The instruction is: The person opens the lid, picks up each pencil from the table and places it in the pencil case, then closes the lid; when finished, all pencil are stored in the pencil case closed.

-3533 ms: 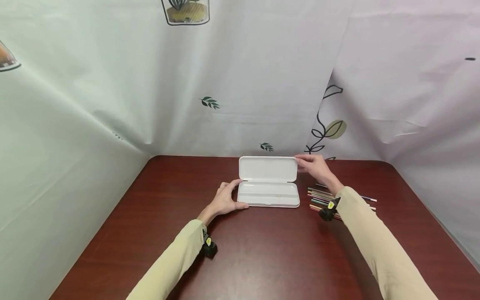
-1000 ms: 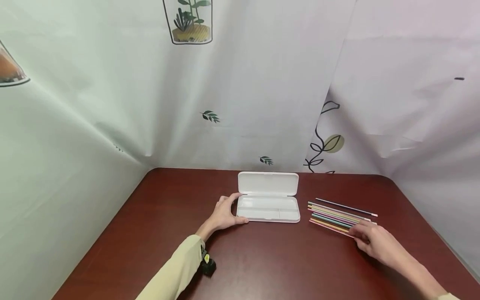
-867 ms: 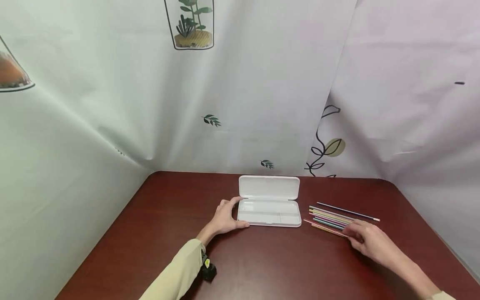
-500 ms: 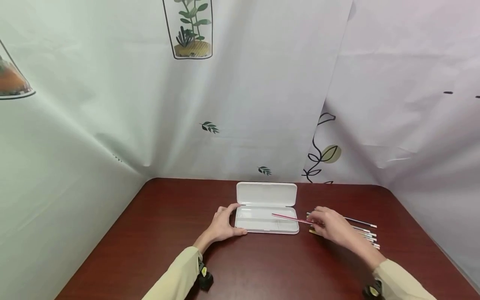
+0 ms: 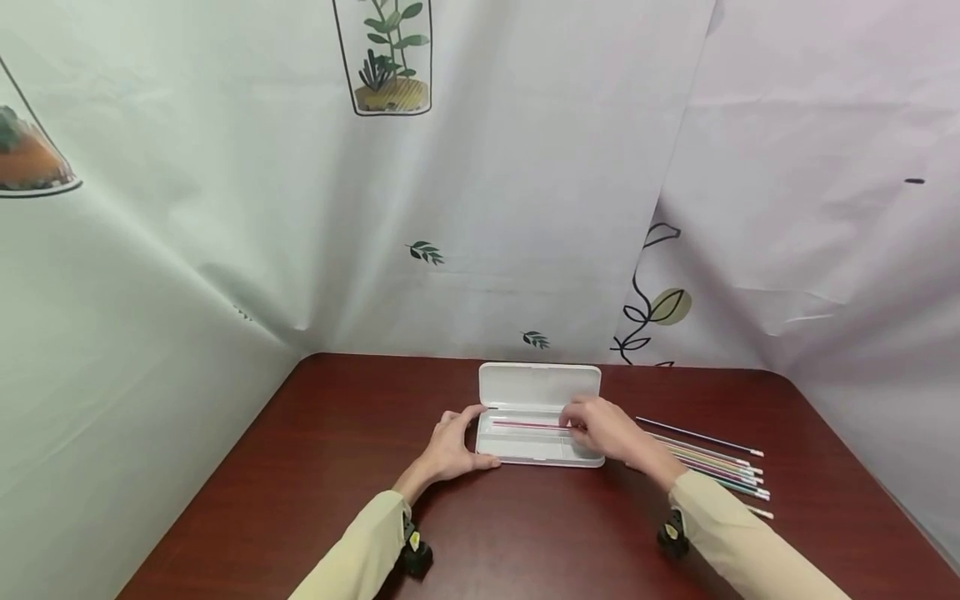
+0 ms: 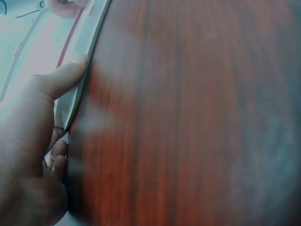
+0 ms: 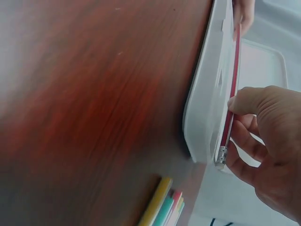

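A white pencil case [image 5: 525, 457] stands on the table with its lid [image 5: 532, 385] raised at the back. My left hand [image 5: 447, 448] grips the case's left end, thumb [image 6: 70, 73] on the front edge and fingers at the far side. Above the case's tray, my right hand [image 5: 607, 429] pinches a red pencil [image 7: 233, 75] between thumb and fingers, near its eraser end [image 7: 220, 162]. The pencil lies lengthwise along the case. Whether it touches the tray's floor, I cannot tell.
Several coloured pencils [image 5: 720, 462] with white erasers lie on the table to the right of the case, partly hidden by my right forearm. A dark blue pencil [image 5: 697, 436] lies behind them. A printed curtain [image 5: 480, 208] hangs beyond the dark red tabletop [image 5: 360, 417].
After raising the lid, my right hand went to the pencils, picked up the red one and carried it left over the case. My left hand has stayed at the case's left end.
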A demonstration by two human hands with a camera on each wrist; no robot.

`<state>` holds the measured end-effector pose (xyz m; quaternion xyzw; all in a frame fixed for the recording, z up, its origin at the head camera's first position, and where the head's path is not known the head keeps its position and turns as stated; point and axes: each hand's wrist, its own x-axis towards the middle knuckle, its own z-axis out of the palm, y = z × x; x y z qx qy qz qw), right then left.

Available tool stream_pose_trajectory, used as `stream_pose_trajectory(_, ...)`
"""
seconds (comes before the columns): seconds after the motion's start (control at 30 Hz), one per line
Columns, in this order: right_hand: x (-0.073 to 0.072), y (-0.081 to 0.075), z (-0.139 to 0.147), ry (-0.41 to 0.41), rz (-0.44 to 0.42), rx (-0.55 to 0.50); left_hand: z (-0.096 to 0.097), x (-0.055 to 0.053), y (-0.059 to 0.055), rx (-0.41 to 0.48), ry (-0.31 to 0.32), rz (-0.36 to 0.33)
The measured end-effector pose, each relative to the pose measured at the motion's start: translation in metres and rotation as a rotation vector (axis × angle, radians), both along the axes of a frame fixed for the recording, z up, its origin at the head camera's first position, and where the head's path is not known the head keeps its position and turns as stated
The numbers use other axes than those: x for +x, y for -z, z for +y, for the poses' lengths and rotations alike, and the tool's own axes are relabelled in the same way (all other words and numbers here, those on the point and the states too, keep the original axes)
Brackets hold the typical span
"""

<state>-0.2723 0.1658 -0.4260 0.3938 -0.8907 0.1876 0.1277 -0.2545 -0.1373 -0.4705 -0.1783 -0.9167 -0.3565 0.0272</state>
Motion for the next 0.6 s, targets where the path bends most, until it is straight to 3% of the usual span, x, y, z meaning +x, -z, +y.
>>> stream_pose_trajectory(0.6, -0.021, 0.003, -0.016, -0.066, -0.13, 0.041, 0.0, -0.004, -0.001, 0.002, 0.012, 0.004)
